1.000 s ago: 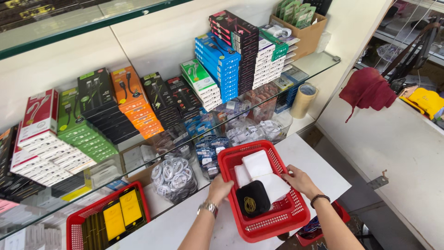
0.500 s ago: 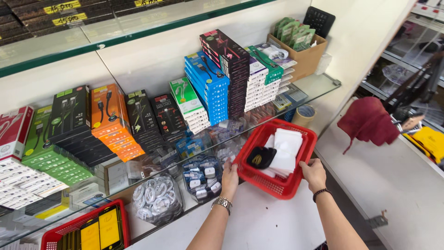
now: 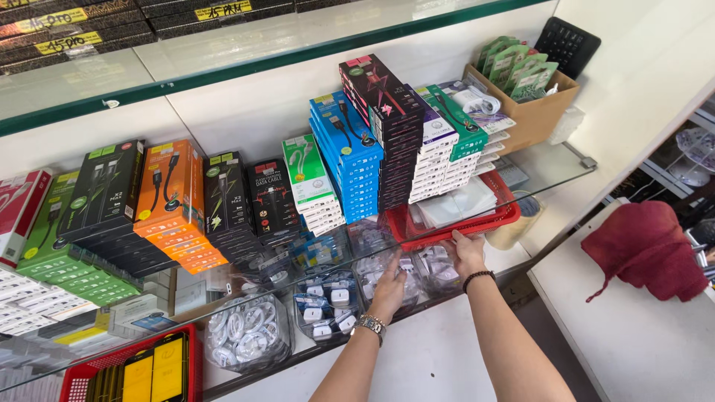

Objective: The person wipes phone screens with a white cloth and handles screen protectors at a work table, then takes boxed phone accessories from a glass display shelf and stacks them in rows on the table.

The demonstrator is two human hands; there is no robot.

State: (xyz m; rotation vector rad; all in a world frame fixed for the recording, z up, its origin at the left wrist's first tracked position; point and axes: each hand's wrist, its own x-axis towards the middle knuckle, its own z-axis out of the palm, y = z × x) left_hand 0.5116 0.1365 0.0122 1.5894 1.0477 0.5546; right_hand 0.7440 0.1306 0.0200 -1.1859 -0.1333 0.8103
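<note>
A red plastic basket (image 3: pixel 500 216) with white packets (image 3: pixel 458 205) in it sits on the lower shelf, seen through the glass shelf above it. My right hand (image 3: pixel 468 253) grips the basket's near rim; a black band is on that wrist. My left hand (image 3: pixel 391 286), with a metal watch on the wrist, reaches to the basket's near left corner, over clear bags of white chargers (image 3: pixel 331 301). The glass partly blurs its fingers.
On the glass shelf (image 3: pixel 555 167) stand stacks of cable boxes: blue (image 3: pixel 346 152), black (image 3: pixel 387 123), orange (image 3: pixel 175 205), green (image 3: pixel 56 253). A cardboard box (image 3: pixel 532 112) sits at the right end. Another red basket (image 3: pixel 134 368) is at lower left. A dark red cloth (image 3: pixel 644 249) lies on a white counter.
The red basket has gone from the white counter up and away, in under the glass shelf. Both my hands moved forward with it.
</note>
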